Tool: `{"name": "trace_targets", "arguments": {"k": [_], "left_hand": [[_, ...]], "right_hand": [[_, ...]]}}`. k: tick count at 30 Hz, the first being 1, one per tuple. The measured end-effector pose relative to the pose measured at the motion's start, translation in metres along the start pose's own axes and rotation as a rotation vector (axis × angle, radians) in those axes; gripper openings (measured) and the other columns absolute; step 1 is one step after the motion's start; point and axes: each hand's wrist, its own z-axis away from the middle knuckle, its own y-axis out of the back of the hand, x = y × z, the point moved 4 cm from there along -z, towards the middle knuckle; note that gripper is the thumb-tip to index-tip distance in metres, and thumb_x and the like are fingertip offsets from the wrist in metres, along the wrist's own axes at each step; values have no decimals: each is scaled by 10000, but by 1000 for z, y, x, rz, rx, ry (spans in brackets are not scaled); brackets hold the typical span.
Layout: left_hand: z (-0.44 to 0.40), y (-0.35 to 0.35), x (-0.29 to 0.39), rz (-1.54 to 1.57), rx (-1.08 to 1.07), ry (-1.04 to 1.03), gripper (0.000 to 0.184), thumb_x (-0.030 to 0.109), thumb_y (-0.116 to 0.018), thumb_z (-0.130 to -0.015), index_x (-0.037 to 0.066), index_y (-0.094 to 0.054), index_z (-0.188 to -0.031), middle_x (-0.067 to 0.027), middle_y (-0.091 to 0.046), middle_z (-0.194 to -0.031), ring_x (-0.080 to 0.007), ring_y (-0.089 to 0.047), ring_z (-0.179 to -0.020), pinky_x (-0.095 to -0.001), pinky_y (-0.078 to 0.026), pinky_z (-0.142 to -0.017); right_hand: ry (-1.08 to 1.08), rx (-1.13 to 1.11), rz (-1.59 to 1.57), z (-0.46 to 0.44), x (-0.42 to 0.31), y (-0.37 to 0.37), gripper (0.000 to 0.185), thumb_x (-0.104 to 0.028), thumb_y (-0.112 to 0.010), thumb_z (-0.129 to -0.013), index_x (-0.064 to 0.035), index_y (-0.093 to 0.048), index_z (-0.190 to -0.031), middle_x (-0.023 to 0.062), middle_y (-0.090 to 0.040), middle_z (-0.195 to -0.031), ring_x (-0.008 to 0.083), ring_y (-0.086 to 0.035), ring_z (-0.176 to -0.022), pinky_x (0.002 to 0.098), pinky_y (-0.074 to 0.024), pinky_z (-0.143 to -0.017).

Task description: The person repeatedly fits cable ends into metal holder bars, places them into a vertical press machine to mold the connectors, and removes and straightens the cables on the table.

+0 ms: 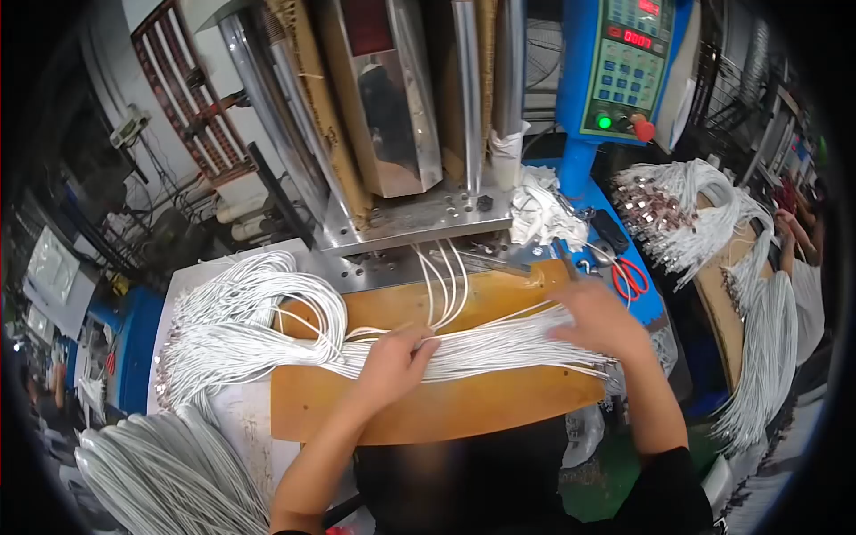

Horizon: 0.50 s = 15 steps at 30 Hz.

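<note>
A thick bundle of white cables (481,350) lies lengthwise across a brown board (428,406). My left hand (392,364) is closed on the bundle near its middle, thumb and forefinger close together over the cables. At the bundle's right end is my right hand (606,319), its thumb and fingers apart around the cable ends; some fingertips are hard to make out. Toward the left the cables curl into a large loop (308,308). A few separate cables (443,285) run from the press base (415,223) down to the bundle.
A blue control panel (624,76) with lit red digits stands at the back right. Below it lie red-handled scissors (629,279) and a white cloth (546,212). More cables (169,473) hang at lower left; others (687,209) lie at right, near another person's arm (789,241).
</note>
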Motion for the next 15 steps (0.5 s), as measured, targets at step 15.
{"name": "trace_targets", "arguments": {"k": [15], "left_hand": [[9, -75, 52, 699, -648, 164, 220, 225, -559, -989, 23, -638, -1026, -69, -654, -843, -147, -633, -702, -309, -524, -666]], "right_hand": [[260, 2, -120, -28, -49, -22, 299, -12, -596, -801, -34, -608, -1099, 150, -635, -914, 352, -637, -890, 402, -517, -770]]}}
